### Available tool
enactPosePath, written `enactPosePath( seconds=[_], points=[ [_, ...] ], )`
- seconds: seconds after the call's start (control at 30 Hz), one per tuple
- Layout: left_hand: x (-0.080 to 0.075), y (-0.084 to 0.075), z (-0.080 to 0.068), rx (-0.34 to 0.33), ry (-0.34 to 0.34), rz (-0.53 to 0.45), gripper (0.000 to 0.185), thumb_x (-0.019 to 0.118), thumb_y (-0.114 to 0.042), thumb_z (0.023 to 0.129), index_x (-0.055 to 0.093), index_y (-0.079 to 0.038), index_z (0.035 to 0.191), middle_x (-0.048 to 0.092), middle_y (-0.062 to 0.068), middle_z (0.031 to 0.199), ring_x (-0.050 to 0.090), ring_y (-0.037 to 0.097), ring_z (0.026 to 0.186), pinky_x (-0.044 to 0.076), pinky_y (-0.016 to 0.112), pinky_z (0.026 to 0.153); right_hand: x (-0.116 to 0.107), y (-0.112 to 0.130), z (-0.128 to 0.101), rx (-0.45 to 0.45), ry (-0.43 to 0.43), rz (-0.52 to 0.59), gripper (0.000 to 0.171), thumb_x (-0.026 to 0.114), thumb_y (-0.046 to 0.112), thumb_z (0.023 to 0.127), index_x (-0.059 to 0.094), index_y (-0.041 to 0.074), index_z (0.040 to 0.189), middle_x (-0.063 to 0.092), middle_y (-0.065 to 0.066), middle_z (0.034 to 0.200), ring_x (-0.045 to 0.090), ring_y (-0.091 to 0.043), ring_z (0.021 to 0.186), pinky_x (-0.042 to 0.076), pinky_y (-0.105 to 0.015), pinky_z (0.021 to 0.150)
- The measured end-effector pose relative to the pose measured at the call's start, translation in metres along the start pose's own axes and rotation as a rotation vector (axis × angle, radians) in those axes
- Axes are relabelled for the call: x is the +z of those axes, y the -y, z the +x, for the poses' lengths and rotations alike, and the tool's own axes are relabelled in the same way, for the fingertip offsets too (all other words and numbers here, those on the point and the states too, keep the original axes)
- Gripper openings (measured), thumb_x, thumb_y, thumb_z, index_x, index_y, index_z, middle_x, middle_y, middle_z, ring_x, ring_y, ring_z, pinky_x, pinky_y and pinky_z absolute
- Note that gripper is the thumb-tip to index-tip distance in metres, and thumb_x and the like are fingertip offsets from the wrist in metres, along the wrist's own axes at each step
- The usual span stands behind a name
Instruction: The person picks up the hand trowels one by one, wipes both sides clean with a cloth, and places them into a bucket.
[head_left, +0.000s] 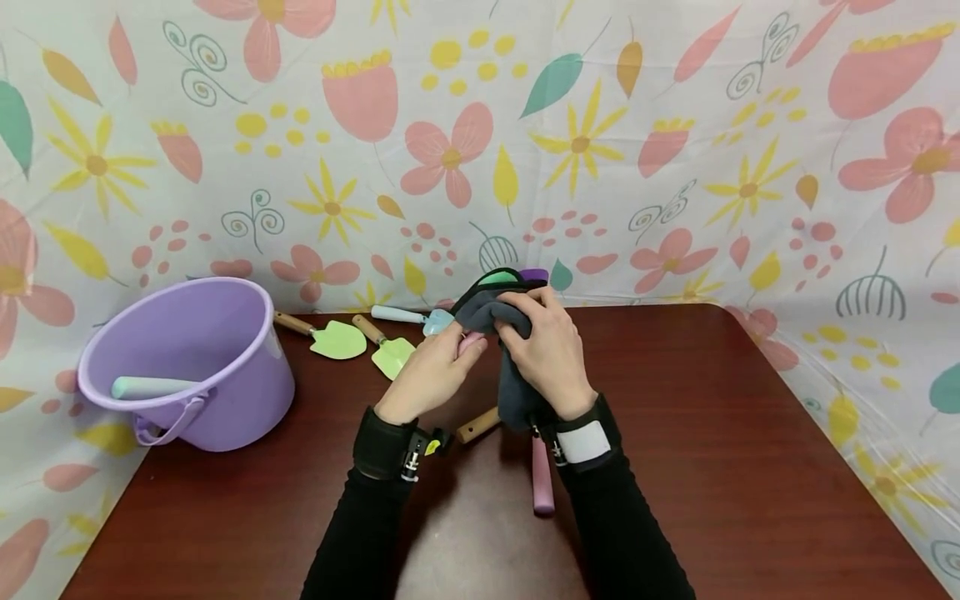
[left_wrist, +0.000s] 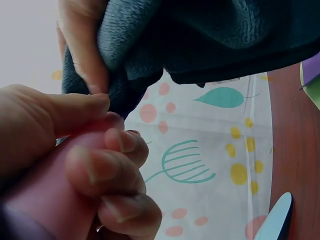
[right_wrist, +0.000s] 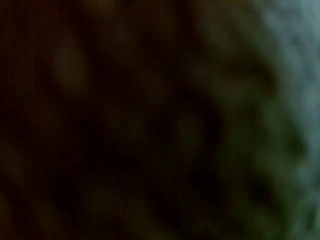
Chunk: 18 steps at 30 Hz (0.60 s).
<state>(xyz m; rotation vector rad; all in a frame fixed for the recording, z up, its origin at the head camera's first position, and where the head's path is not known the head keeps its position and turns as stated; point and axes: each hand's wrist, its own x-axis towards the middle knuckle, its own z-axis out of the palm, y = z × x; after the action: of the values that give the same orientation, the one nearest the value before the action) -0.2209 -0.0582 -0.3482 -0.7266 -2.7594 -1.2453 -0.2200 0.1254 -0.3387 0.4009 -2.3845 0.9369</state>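
My left hand [head_left: 438, 367] grips a pink thing [head_left: 471, 340] above the middle of the dark red table [head_left: 712, 467]. In the left wrist view its fingers [left_wrist: 107, 175] curl round the pink thing [left_wrist: 45, 200]. My right hand [head_left: 543, 350] holds a dark grey fleece cloth [head_left: 513, 400] bunched against the pink thing's top end. The cloth [left_wrist: 225, 35] hangs over the left hand, with right-hand fingers [left_wrist: 85, 55] pinching its edge. The right wrist view is dark and blurred, filled by cloth.
A purple bucket [head_left: 217, 333] at the left holds a pale blue handle [head_left: 146, 387]. Two green trowels [head_left: 337, 340] [head_left: 392, 357] and a blue tool [head_left: 408, 316] lie behind the hands. A wooden handle [head_left: 477, 426] and a pink handle [head_left: 542, 483] lie under the wrists. A flowered sheet hangs behind.
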Motion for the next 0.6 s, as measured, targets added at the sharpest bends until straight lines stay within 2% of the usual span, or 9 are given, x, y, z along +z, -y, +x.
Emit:
enactPosePath(
  seconds=[0.07, 0.13, 0.23, 0.33, 0.6],
  points=[
    [0.0, -0.001, 0.0, -0.008, 0.006, 0.017, 0.032, 0.048, -0.034, 0.104, 0.051, -0.014, 0.129, 0.048, 0.002, 0.07, 0.048, 0.018, 0.059, 0.039, 0.033, 0.059, -0.001, -0.003, 0.001, 0.006, -0.016, -0.008, 0.03, 0.072, 0.019, 0.09, 0.07, 0.016, 0.119, 0.055, -0.011, 0.113, 0.059, -0.03, 0.086, 0.049, -0.048, 0.071],
    [0.0, -0.002, 0.0, -0.012, 0.011, 0.038, 0.029, 0.049, -0.035, 0.104, 0.053, -0.013, 0.123, 0.05, 0.003, 0.073, 0.051, 0.018, 0.063, 0.04, 0.034, 0.061, -0.003, -0.006, 0.001, 0.011, -0.032, -0.015, 0.029, 0.072, 0.019, 0.09, 0.071, 0.016, 0.118, 0.055, -0.01, 0.112, 0.059, -0.031, 0.086, 0.049, -0.048, 0.071],
    [-0.001, -0.002, 0.0, -0.012, 0.028, 0.059, 0.025, 0.048, -0.035, 0.104, 0.054, -0.013, 0.113, 0.051, 0.003, 0.076, 0.052, 0.018, 0.067, 0.041, 0.034, 0.063, -0.006, -0.01, 0.002, 0.017, -0.058, -0.029, 0.028, 0.072, 0.019, 0.089, 0.072, 0.015, 0.117, 0.056, -0.01, 0.112, 0.059, -0.032, 0.088, 0.049, -0.05, 0.073],
    [-0.001, 0.0, -0.001, -0.003, 0.033, 0.077, 0.025, 0.048, -0.036, 0.104, 0.055, -0.013, 0.112, 0.052, 0.001, 0.078, 0.052, 0.017, 0.068, 0.041, 0.033, 0.064, -0.008, -0.014, 0.002, 0.025, -0.095, -0.037, 0.027, 0.072, 0.019, 0.089, 0.072, 0.016, 0.115, 0.056, -0.01, 0.112, 0.059, -0.032, 0.09, 0.049, -0.051, 0.075],
    [0.001, 0.004, -0.002, 0.008, 0.056, 0.063, 0.021, 0.048, -0.035, 0.104, 0.053, -0.015, 0.103, 0.047, 0.001, 0.074, 0.047, 0.016, 0.063, 0.038, 0.032, 0.06, -0.011, -0.023, 0.001, 0.073, -0.156, -0.017, 0.028, 0.071, 0.022, 0.09, 0.071, 0.015, 0.118, 0.056, -0.012, 0.115, 0.058, -0.034, 0.092, 0.047, -0.052, 0.076]
  ],
)
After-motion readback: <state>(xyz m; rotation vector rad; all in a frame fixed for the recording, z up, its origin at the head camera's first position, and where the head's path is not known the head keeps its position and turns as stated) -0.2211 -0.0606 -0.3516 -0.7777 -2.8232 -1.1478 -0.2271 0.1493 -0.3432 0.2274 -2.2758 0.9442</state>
